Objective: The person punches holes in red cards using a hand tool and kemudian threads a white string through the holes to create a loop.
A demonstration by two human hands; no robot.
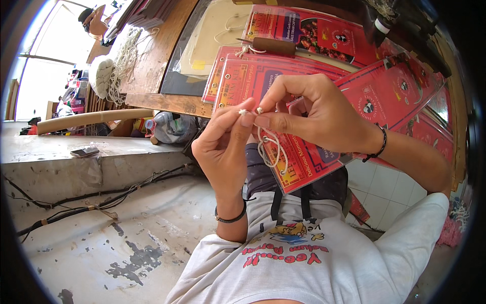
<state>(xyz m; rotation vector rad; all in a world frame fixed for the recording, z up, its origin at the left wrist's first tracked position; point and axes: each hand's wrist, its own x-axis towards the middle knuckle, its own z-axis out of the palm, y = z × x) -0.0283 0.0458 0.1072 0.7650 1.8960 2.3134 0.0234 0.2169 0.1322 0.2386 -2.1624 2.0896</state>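
Between my two hands is a thin white cord [267,138] with knotted ends. My left hand [226,139] pinches one knotted end between thumb and forefinger. With thumb and forefinger, my right hand [316,111] pinches the other knotted end, close beside it. The cord hangs down in loops to the corner of a red laminated card [304,169], whose edge juts out toward my lap. More red laminated cards [400,93] lie stacked and overlapping on the table beyond my hands. An awl with a wooden handle [273,46] rests on them, its metal tip pointing left.
A wooden table [159,103] carries a dark mat with pale sheets [215,38]. White cord bundles [121,63] hang at its left. A cardboard tube [93,120] and a clear plastic bottle [169,124] lie by a worn white ledge [50,152]. Black cables [101,205] run along the wall.
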